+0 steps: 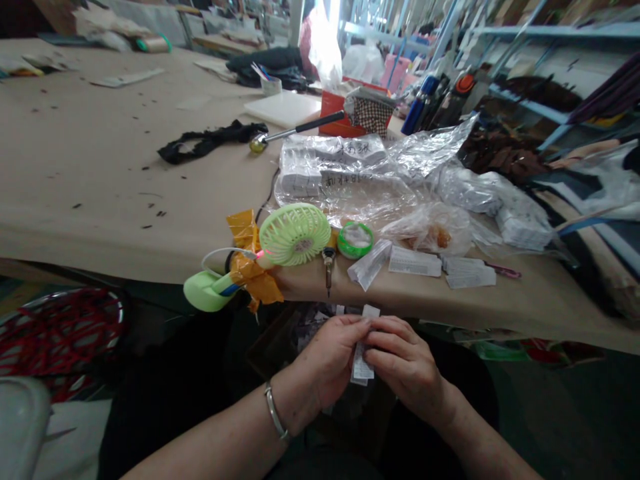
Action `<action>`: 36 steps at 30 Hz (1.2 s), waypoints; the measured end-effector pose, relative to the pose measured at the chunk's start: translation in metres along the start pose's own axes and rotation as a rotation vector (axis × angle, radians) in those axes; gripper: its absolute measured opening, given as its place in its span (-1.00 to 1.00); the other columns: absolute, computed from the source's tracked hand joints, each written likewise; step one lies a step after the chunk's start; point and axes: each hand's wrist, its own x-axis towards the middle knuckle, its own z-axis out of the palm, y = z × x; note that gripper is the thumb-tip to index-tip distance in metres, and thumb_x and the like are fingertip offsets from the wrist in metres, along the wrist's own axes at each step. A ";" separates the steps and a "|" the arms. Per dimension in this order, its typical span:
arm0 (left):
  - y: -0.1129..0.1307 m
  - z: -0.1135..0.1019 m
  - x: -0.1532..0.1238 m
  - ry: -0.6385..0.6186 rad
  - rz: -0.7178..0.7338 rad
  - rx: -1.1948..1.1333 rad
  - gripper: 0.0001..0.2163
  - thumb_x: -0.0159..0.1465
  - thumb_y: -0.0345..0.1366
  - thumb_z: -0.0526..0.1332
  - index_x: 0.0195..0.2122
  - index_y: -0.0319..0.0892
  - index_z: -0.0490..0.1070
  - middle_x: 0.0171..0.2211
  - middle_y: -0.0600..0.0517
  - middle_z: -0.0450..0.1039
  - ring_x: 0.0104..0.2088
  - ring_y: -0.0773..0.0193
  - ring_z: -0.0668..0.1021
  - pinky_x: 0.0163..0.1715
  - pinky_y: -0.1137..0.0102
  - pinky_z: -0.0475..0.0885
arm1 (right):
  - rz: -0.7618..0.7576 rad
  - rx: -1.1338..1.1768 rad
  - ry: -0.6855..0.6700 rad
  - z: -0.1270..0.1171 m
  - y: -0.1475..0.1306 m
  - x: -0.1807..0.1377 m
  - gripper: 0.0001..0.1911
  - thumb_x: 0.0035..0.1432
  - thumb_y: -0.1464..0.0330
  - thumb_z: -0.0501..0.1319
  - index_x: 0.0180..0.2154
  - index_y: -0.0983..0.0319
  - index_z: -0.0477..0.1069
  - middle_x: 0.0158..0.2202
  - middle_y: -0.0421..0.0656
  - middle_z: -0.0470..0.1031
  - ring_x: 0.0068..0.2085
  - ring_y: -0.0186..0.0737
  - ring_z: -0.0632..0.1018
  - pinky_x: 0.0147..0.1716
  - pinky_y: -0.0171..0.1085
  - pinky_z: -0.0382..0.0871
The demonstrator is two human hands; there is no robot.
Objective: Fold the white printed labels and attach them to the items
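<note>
Between my two hands are a few narrow white printed labels [363, 365], held just in front of the table edge. My left hand [327, 360], with a silver bangle at its wrist, pinches them near the top. My right hand [406, 360] has its fingers closed on the same labels from the other side. The labels' upper end pokes out above the fingertips and the lower end hangs below. On the table edge beyond lie more labels [415, 261], a folded white strip [370, 265] and a second label stack [469, 272].
A green fan [295, 235] is taped at the table edge. Beside it are a pointed tool [329, 270] and a green round container [355, 241]. Plastic bags of label bundles [345, 170] lie behind. Farther back are a black cloth strip [210, 141] and a black-handled tool [300, 128].
</note>
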 end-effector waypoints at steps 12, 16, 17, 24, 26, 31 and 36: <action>-0.004 -0.005 0.005 0.176 -0.097 0.169 -0.89 0.23 -0.34 0.22 -0.30 -0.30 0.41 -0.48 -0.07 0.54 -0.49 0.27 0.58 -0.41 0.38 0.49 | 0.326 -0.425 0.130 -0.049 0.043 -0.024 -0.50 0.23 0.29 0.15 0.16 0.31 0.18 0.04 0.09 0.39 0.15 0.05 0.32 0.08 0.10 0.30; -0.006 -0.006 0.003 0.210 -0.112 0.215 -0.89 0.25 -0.33 0.20 -0.30 -0.30 0.39 -0.50 -0.06 0.54 -0.49 0.26 0.58 -0.42 0.38 0.50 | 0.512 -0.767 0.047 -0.069 0.079 -0.051 -0.40 0.21 0.08 0.10 0.14 0.35 0.23 0.09 0.16 0.35 0.14 0.21 0.29 0.04 0.21 0.24; -0.007 -0.006 0.003 0.217 -0.115 0.220 -0.88 0.25 -0.33 0.19 -0.31 -0.31 0.39 -0.50 -0.07 0.54 -0.50 0.26 0.58 -0.42 0.38 0.50 | 0.515 -0.794 0.019 -0.071 0.084 -0.057 -0.44 0.23 0.10 0.09 0.13 0.33 0.26 0.09 0.13 0.36 0.14 0.20 0.30 0.03 0.20 0.24; -0.008 -0.010 0.003 0.253 -0.102 0.215 -0.91 0.24 -0.36 0.19 -0.32 -0.29 0.39 -0.51 -0.07 0.53 -0.50 0.25 0.58 -0.44 0.37 0.51 | 0.386 -0.630 0.101 -0.080 0.084 -0.068 -0.78 0.25 0.35 0.12 -0.10 0.24 0.46 -0.11 -0.02 0.53 -0.02 -0.04 0.49 0.00 -0.01 0.34; -0.009 -0.010 0.002 0.237 -0.099 0.223 -0.91 0.25 -0.36 0.17 -0.32 -0.29 0.39 -0.51 -0.07 0.53 -0.51 0.26 0.58 -0.45 0.38 0.50 | 0.401 -0.520 0.213 -0.075 0.075 -0.061 -0.83 0.22 0.42 0.15 -0.16 0.22 0.48 -0.16 -0.05 0.55 -0.10 -0.10 0.54 -0.05 -0.06 0.40; -0.012 -0.010 0.002 0.182 -0.089 0.192 -0.85 0.27 -0.32 0.15 -0.35 -0.31 0.42 -0.49 -0.08 0.51 -0.55 0.31 0.54 -0.49 0.41 0.46 | 0.366 -0.082 0.413 -0.031 0.025 -0.025 -0.74 0.15 0.52 0.19 -0.14 0.14 0.45 -0.12 -0.11 0.53 -0.09 -0.10 0.55 -0.06 -0.03 0.43; -0.011 -0.013 0.000 0.049 0.046 0.045 -0.86 0.02 -0.38 0.33 -0.39 -0.32 0.49 -0.49 -0.01 0.49 -0.53 0.40 0.49 -0.52 0.53 0.36 | 0.077 0.061 0.088 0.013 -0.010 0.001 -0.73 0.16 0.53 0.17 -0.12 0.16 0.45 -0.17 -0.08 0.54 -0.03 -0.07 0.50 -0.04 0.04 0.40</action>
